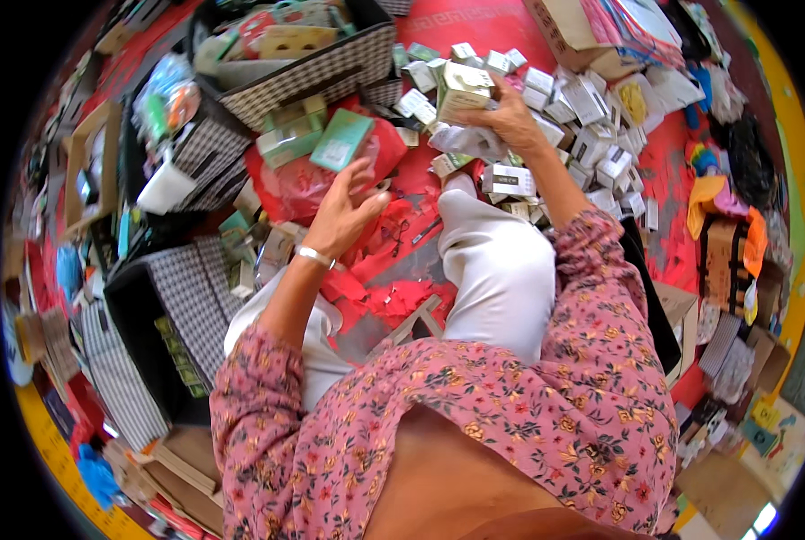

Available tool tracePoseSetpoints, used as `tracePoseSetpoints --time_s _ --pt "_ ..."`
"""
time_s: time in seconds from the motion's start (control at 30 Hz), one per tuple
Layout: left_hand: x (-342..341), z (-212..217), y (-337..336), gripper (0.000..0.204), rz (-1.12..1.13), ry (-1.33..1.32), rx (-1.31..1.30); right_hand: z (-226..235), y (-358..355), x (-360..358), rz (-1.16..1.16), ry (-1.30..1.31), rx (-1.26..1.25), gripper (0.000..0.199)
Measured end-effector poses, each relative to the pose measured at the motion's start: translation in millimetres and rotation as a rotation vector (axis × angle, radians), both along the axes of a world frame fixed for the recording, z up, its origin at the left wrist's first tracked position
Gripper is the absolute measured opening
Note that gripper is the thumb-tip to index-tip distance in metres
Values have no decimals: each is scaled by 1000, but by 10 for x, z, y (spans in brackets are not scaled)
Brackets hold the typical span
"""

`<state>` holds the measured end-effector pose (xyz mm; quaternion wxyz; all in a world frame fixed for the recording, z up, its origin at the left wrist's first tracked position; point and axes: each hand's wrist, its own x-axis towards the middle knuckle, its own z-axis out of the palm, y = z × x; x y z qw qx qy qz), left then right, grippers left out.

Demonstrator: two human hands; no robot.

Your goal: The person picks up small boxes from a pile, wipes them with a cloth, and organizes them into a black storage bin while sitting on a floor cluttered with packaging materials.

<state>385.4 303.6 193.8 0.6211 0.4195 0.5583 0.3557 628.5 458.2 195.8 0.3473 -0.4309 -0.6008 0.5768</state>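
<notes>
My right hand (509,117) is wrapped round a white and green carton (465,90), held up over a heap of small boxes. My left hand (347,207) holds nothing; its fingers are spread, just below a flat teal box (342,139). I cannot tell whether the fingertips touch that box. The teal box lies on a red plastic bag (380,148), beside a pale green box (292,139). Several small white boxes (592,99) are heaped to the right of and beyond my right hand. A white and black box (511,180) sits just below my right wrist.
A checked fabric storage box (308,76) full of goods stands at the far left. Another, with a black inside (146,315), lies near my left leg. Colourful papers fill a cardboard box (569,36) at the far right. Torn red sheeting (402,297) covers the floor between my legs.
</notes>
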Motion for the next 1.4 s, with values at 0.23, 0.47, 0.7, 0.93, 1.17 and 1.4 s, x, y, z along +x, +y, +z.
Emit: tracePoseSetpoints --time_s 0.23,0.47,0.7,0.93,1.17,1.4 --pt "-197 107 26 84 138 -507 -32 650 -566 -704 251 -212 290 54" --pt "-591 -198 -261 70 73 -701 75 79 -1235 -1402 187 -229 337 55" --pt "-646 -120 -310 47 210 -798 -18 147 -1278 -1520 344 -156 318 65" --pt "-517 -110 -230 51 219 -393 162 247 -1184 -1480 339 6 -116 37" --pt "-457 -255 -165 48 217 -704 100 28 -1231 -1540 128 197 -213 30" --pt "-389 -253 -131 44 185 -695 121 -115 -1172 -1507 38 -23 25 31"
